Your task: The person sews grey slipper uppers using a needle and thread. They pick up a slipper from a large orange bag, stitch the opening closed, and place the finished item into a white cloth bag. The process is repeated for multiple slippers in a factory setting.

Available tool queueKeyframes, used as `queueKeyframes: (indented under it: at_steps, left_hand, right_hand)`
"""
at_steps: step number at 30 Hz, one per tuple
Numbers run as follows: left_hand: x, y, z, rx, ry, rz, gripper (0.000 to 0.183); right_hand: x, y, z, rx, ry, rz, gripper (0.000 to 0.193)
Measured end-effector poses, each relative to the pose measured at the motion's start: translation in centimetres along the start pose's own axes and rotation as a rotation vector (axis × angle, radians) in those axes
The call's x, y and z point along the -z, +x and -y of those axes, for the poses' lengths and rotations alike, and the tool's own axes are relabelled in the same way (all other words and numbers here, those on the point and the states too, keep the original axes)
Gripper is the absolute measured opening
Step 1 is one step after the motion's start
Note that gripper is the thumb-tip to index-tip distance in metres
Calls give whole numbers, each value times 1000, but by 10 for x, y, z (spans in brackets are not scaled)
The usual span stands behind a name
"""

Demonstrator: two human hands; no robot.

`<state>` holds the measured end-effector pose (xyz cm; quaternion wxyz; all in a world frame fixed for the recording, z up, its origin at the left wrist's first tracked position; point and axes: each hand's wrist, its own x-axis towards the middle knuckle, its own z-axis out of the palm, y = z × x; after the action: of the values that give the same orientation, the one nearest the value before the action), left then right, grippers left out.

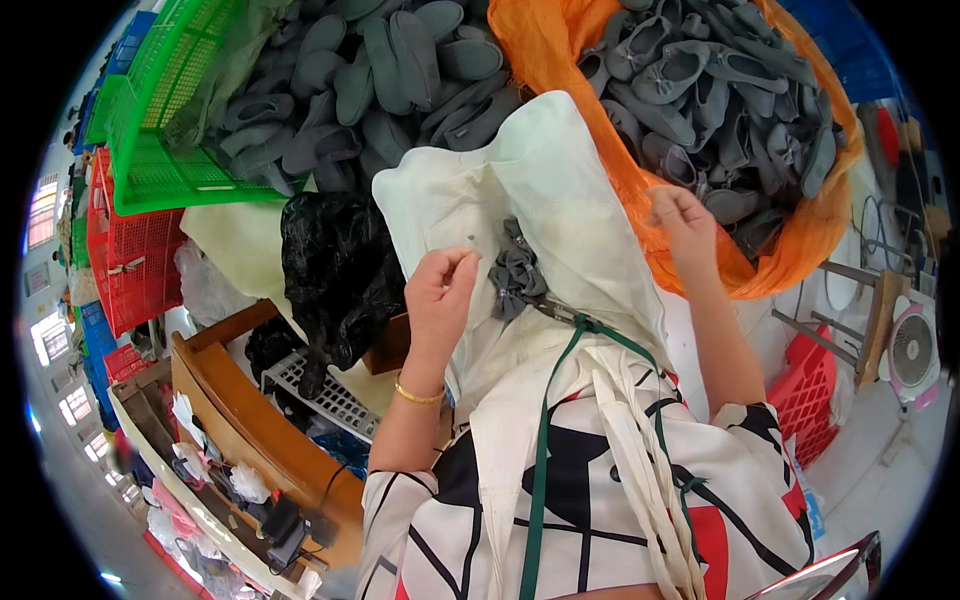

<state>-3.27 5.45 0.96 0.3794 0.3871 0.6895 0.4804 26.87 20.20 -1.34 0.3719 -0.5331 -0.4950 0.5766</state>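
Note:
My left hand [441, 285] is raised over the white cloth [570, 190] on my lap, its thumb and fingers pinched together. Whatever is between them is too small to make out. Further right, my right hand [684, 225] is held up beside the orange sack's edge, also with closed fingertips whose contents I cannot see. Between the hands, a small pile of grey fabric bows [517, 275] lies on the cloth. Just below it rests a small dark metal tool [560, 313], partly covered, by the knot of a green strap [545, 440].
Grey shoes [400, 60] fill a green crate [170, 170] at the far left. More grey slippers with bows [700, 90] fill the orange sack [800, 275] at far right. A black plastic bag [335, 270] and wooden drawer table [270, 400] stand left; a fan [912, 345] stands right.

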Motion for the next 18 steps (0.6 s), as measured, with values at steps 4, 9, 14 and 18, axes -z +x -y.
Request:
queueKeyframes:
  at_steps: [4, 9, 14, 18]
  left_hand:
    - [-19, 18, 9, -176, 349, 161, 11]
    - [-59, 50, 31, -297, 666, 169, 15]
    - [-48, 63, 42, -239, 819, 323, 13]
    - [-18, 56, -3, -284, 620, 173, 13]
  right_hand:
    - [-41, -17, 2, -11, -11, 157, 18]
    - [-64, -25, 14, 82, -124, 226, 16]
    - [-70, -33, 23, 102, -182, 318, 16]
    - [-73, -43, 18, -132, 11, 389, 22]
